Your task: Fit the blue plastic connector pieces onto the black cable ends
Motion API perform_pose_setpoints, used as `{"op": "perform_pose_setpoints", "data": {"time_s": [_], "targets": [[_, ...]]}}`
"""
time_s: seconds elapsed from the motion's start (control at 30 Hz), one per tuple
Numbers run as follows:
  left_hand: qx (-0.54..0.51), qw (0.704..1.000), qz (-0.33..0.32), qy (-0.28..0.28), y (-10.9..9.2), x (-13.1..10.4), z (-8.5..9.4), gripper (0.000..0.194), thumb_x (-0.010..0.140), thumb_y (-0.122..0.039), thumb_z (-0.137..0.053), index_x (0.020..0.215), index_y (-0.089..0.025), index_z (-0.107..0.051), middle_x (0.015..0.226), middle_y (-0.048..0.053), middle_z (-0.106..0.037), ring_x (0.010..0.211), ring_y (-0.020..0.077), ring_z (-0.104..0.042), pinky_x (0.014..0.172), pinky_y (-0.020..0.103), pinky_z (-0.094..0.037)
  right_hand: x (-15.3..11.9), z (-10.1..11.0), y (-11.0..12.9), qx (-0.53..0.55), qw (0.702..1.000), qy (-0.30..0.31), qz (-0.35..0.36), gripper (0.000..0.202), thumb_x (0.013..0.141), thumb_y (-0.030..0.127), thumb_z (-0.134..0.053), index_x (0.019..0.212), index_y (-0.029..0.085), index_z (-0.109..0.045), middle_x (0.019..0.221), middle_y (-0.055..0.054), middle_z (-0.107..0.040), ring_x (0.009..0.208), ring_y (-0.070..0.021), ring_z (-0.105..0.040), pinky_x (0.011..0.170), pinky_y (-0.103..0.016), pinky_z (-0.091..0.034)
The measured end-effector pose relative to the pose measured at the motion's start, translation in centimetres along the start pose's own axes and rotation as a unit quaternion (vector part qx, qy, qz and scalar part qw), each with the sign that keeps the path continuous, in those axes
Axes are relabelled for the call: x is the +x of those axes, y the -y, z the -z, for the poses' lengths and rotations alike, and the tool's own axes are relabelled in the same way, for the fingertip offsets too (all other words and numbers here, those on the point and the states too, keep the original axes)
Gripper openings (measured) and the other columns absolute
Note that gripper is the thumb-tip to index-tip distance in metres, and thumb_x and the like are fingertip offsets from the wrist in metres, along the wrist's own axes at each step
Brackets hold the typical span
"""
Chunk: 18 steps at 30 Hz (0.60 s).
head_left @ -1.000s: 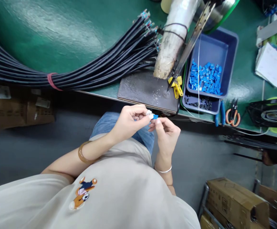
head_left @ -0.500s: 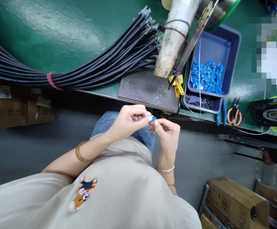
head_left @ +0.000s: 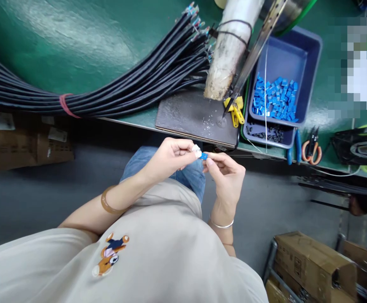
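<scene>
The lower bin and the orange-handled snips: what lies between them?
In the head view, a blue-handled tool lies between the lower bin and the orange-handled snips. Only its two handles show clearly.

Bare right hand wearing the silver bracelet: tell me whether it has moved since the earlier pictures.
Yes, the right hand has shifted slightly rightward against the dark flat board.

Blue piece (head_left: 204,156), green tabletop (head_left: 85,46), seemingly black bits (head_left: 274,135)
</scene>
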<state>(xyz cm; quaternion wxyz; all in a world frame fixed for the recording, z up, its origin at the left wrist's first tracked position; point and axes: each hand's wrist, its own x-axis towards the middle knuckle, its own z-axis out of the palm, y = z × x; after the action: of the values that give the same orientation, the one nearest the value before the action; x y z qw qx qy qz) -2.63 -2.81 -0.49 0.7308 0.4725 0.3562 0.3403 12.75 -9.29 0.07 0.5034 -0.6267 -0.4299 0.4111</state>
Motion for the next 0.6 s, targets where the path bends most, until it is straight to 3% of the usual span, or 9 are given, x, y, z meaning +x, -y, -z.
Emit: {"op": "perform_pose_setpoints", "data": {"time_s": [0.2, 0.6], "targets": [[0.009, 0.999, -0.021, -0.028, -0.7, -0.2, -0.7, 0.017, 0.076, -0.018, -0.068, 0.062, -0.014, -0.059, 0.052, -0.005, -0.047, 0.043, 0.0025, -0.037, 0.04, 0.017, -0.029, 0.2, 0.1, 0.0, 0.016, 1.0, 0.017, -0.019, 0.008, 0.078, 0.026, -0.074, 0.085, 0.022, -0.075, 0.076, 0.002, -0.075, 0.061, -0.0109, -0.07, 0.062, -0.023, -0.06], [0.061, 0.996, -0.057, -0.039, 0.5, -0.3, -0.6, 0.019, 0.079, -0.02, -0.065, 0.062, -0.012, -0.059, 0.063, -0.001, -0.051, 0.056, 0.0056, -0.045, 0.051, 0.018, -0.038, 0.6, 0.3, -0.2, 0.029, 0.999, 0.033, -0.031, 0.006, 0.077, 0.024, -0.075, 0.08, 0.02, -0.071, 0.072, 0.003, -0.071, 0.06, -0.0088, -0.068, 0.06, -0.019, -0.057]]}}
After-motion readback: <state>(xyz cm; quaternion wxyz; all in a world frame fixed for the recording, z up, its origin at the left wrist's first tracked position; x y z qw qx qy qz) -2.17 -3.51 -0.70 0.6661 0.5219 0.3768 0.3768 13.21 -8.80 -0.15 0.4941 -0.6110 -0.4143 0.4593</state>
